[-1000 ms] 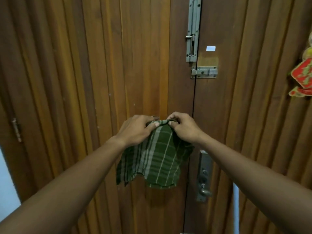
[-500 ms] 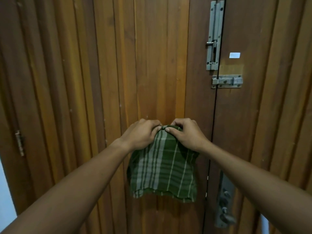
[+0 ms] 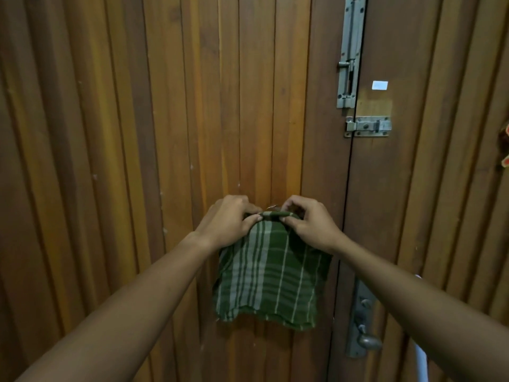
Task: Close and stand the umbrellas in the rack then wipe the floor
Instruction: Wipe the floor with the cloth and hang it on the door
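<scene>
Wooden door fills the frame; at centre, left hand and right hand pinch the green cloth's top edge, its lower edge hanging free.

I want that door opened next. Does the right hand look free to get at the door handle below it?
Probably not yet: the right hand is pinching the green plaid cloth. The door handle itself is unobstructed.
</scene>
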Tool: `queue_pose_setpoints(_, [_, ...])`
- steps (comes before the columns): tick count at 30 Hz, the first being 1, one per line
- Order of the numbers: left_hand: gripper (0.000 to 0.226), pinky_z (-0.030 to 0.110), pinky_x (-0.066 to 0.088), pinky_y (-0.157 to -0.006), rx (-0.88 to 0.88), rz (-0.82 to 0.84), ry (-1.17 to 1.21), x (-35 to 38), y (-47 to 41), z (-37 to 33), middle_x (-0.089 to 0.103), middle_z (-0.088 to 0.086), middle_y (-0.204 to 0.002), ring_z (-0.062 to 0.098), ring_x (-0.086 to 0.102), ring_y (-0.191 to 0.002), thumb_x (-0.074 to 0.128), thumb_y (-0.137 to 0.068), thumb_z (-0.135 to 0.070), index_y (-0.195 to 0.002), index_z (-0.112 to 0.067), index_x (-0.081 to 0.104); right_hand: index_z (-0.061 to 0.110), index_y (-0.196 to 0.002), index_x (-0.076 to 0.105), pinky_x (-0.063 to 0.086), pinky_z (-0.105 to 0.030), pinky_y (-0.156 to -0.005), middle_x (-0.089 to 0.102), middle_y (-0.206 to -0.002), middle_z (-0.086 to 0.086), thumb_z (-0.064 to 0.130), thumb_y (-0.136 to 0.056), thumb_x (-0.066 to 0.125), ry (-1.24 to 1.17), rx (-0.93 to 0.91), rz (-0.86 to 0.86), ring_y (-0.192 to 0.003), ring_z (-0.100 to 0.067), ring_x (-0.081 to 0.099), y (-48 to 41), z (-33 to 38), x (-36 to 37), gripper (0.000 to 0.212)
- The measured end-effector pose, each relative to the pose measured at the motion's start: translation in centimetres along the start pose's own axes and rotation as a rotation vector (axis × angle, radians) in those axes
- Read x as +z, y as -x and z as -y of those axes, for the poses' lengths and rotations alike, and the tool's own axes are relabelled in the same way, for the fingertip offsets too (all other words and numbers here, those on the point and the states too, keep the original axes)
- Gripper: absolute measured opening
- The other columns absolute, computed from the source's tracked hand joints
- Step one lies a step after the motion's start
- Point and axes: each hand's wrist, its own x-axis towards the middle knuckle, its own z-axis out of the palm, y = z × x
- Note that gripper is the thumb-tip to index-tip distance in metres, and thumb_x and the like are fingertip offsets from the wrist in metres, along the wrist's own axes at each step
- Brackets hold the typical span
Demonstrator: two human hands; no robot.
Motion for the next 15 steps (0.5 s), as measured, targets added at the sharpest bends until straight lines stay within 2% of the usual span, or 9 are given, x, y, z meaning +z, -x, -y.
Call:
queue_pose_setpoints(3, [0.019, 0.032, 0.051, -0.059, -0.085, -0.23, -0.089, 1.1, -0.9, -1.0, 0.063, -0.013, -0.083, 0.012, 0.062, -0.076, 0.07, -0.089, -0.038, -0.105, -0.034, 0.078, 0.033, -0.081, 0.062, 0.049, -0.033, -0.07, 0.061, -0.089, 0.012, 0.023, -0.088, 0.07, 0.174, 0.105, -0.172, -0.084, -0.013, 0.057, -0.9, -0.3, 0.5, 0.014])
queue_pose_setpoints(5, [0.016, 0.03, 0.051, -0.057, -0.166, -0.296, -0.063, 2.0, -1.1, -1.6, 0.069, -0.013, -0.084, 0.012, 0.065, -0.078, 0.075, -0.084, -0.038, -0.099, -0.034, 0.079, 0.031, -0.084, 0.06, 0.05, -0.034, -0.069, 0.06, -0.09, 0.012, 0.023, -0.088, 0.068, 0.294, 0.134, -0.235, -0.085, -0.014, 0.056, -0.8, -0.2, 1.0, 0.012])
queue_pose_setpoints(8, [0.014, 0.03, 0.051, -0.057, -0.215, -0.295, -0.043, 3.7, -0.4, -1.9, 0.069, -0.013, -0.084, 0.012, 0.066, -0.077, 0.076, -0.083, -0.037, -0.096, -0.035, 0.079, 0.033, -0.085, 0.057, 0.05, -0.037, -0.074, 0.061, -0.091, 0.01, 0.026, -0.089, 0.067, 0.468, 0.131, -0.256, -0.089, -0.016, 0.054, 0.2, -0.6, 1.9, 0.013])
queue_pose_setpoints(11, [0.016, 0.027, 0.048, -0.057, -0.214, -0.225, -0.105, 5.3, 0.6, -2.0, 0.07, -0.012, -0.088, 0.014, 0.066, -0.081, 0.07, -0.087, -0.04, -0.099, -0.033, 0.079, 0.031, -0.091, 0.068, 0.053, -0.039, -0.078, 0.067, -0.091, 0.009, 0.032, -0.089, 0.066, 0.501, 0.21, -0.235, -0.093, -0.019, 0.057, 1.4, -1.7, 2.9, 0.002])
queue_pose_setpoints(15, [0.023, 0.028, 0.046, -0.055, -0.226, -0.217, -0.113, 7.5, 2.1, -3.1, 0.072, -0.006, -0.088, 0.019, 0.067, -0.079, 0.062, -0.093, -0.036, -0.107, -0.028, 0.078, 0.031, -0.105, 0.078, 0.054, -0.04, -0.081, 0.075, -0.096, 0.007, 0.038, -0.094, 0.063, 0.495, 0.235, -0.229, -0.096, -0.022, 0.06, 3.7, -3.3, 4.4, 0.019])
